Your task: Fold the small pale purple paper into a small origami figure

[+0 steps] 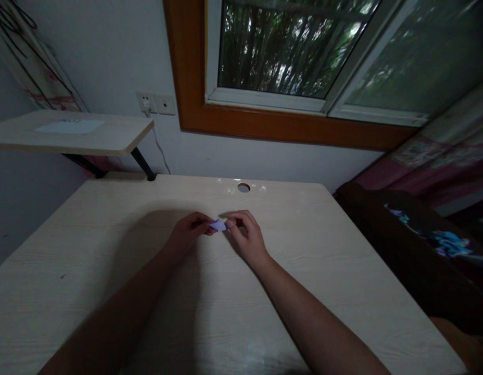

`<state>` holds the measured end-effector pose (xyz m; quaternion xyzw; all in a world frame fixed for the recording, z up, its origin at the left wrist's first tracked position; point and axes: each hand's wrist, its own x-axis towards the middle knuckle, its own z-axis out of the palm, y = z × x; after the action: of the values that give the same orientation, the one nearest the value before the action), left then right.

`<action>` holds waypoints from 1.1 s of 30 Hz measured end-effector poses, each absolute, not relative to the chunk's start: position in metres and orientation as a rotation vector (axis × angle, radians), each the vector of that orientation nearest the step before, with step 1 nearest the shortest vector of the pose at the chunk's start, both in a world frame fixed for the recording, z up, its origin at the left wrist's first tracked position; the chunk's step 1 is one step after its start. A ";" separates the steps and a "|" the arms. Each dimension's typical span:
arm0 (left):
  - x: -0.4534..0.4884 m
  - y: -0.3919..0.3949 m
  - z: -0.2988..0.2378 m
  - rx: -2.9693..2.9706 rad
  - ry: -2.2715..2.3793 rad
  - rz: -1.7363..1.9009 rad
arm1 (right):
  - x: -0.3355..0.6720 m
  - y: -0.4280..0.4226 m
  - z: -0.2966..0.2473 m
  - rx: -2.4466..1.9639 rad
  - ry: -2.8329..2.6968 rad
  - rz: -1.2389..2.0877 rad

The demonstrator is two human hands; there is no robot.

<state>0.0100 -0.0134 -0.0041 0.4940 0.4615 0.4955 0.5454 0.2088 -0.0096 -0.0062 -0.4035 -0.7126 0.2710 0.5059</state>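
Note:
A small piece of folded purple paper is held between my two hands, just above the light wood-grain table. My left hand pinches its left end between thumb and fingers. The right end is gripped by my right hand, the thumb pressed against the fingers. A pale edge shows at the paper's upper right. Its exact folded shape is too small to make out, and my fingertips hide both ends.
A raised shelf on black legs stands at the back left, with a white sheet on it. A round cable hole lies near the table's back edge. Behind are wall sockets and a window. Dark furniture stands at the right.

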 end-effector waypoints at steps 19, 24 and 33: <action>0.011 -0.013 -0.003 1.208 1.059 1.162 | 0.210 -0.005 -0.018 -0.977 -1.558 1.084; 0.012 -0.013 -0.003 1.196 1.018 1.133 | 0.210 -0.005 -0.016 -0.959 -1.551 1.106; 0.013 -0.011 -0.009 1.245 0.914 1.085 | 0.211 -0.005 -0.016 -0.969 -1.581 1.109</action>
<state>0.0128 -0.0111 -0.0092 0.5339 0.3921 0.4657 0.5868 0.2105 -0.0045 -0.0165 -0.3955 -0.6455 0.4527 0.4711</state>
